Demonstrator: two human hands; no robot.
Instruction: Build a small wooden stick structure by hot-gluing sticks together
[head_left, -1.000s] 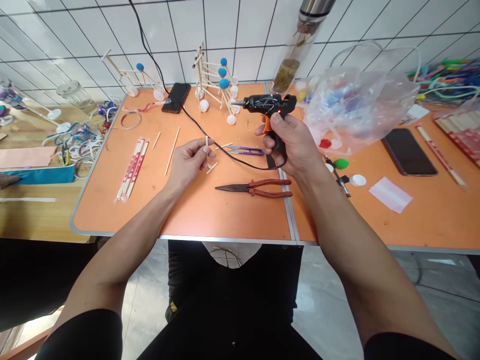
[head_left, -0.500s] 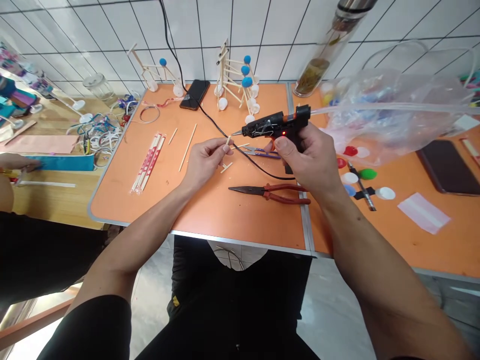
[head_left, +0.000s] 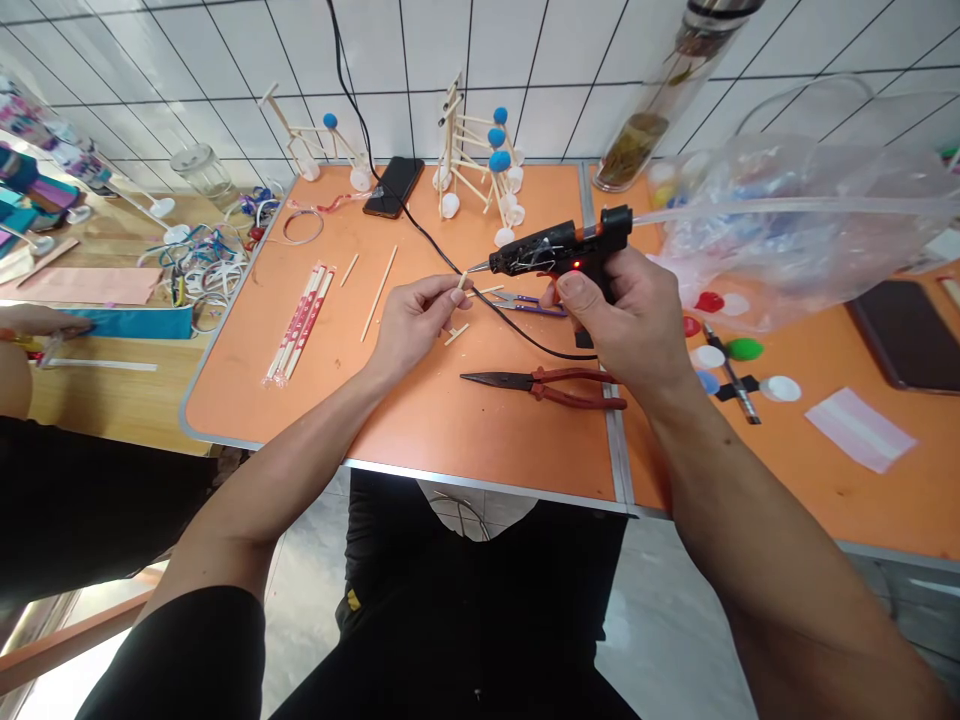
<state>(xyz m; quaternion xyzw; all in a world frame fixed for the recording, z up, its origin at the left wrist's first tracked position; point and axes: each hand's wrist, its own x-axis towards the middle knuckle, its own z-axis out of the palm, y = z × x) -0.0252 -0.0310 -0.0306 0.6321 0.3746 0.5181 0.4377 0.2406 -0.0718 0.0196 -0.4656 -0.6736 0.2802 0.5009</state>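
Bench (head_left: 420, 430) in orange carries pliers (head_left: 544, 385) near its front edge. Right hand (head_left: 622, 325) is closed round the glue gun (head_left: 559, 252), whose nozzle has swung down from a second ago to meet the wooden stick (head_left: 459, 292) pinched in the left hand (head_left: 411, 318) mid-bench, so gluing looks underway

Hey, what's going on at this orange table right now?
A person is gluing small sticks. The right hand holds a black glue gun, its nozzle aimed at the tip of a short wooden stick pinched in the left hand. Red-handled pliers lie on the orange table just below.
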